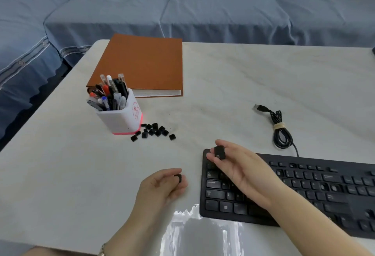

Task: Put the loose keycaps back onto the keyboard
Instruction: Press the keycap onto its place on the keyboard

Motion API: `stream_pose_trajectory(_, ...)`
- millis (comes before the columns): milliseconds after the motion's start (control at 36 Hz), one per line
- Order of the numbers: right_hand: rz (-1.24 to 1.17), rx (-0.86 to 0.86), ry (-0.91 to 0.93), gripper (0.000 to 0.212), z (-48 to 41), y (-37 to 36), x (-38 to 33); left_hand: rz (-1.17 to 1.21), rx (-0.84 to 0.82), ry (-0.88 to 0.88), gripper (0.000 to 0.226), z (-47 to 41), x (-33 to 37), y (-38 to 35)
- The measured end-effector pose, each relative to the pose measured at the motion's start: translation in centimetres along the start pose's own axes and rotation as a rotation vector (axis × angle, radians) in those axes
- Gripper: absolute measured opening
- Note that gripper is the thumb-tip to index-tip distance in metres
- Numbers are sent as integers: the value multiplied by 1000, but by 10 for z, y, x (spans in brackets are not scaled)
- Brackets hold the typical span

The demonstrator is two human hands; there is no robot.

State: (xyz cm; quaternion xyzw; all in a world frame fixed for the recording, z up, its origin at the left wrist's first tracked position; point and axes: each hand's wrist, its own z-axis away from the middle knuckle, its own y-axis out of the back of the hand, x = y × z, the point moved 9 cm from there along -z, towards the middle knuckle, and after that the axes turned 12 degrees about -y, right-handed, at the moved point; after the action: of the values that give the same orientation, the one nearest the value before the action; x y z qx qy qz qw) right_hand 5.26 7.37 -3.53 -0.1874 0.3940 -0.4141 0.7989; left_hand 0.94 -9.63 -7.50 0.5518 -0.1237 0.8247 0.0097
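A black keyboard (316,190) lies at the lower right of the table, with gaps among its keys. My right hand (241,172) hovers over the keyboard's left end and pinches a black keycap (219,152) between thumb and fingertips. My left hand (162,186) is just left of the keyboard, above the table, and holds a smaller black keycap (179,177) in curled fingers. A pile of several loose black keycaps (154,132) lies on the table beside the pen holder.
A white pen holder (119,113) full of pens stands left of the pile. Behind it lies an orange book (146,62). The keyboard's coiled USB cable (278,127) rests behind the keyboard. A blue sofa (182,8) runs beyond the marble table (233,85).
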Motion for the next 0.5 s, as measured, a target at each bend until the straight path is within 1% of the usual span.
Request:
stream_pose_trajectory(56, -52, -29, -27, 23, 12, 4, -2, 2, -17, -1, 19, 4, -3, -10)
stream_pose_trajectory(111, -51, -54, -28, 21, 23, 7, -5, -16, -37, -10, 19, 7, -5, -19)
stream_pose_trajectory(222, 36, -110, -29, 34, 40, 11, -8, -96, -71, -27, 19, 10, -8, -34)
stream_pose_trajectory(389, 162, -145, 10, 34, 57, 21, -12, -259, -133, -89, 26, 9, -11, -51)
stream_pose_trajectory(444, 184, -128, 29, 37, 61, 28, -12, -283, -146, -106, 26, 11, -11, -56)
stream_pose_trajectory(500, 234, -68, 58, 35, 63, 37, -14, -296, -155, -120, 26, 13, -12, -61)
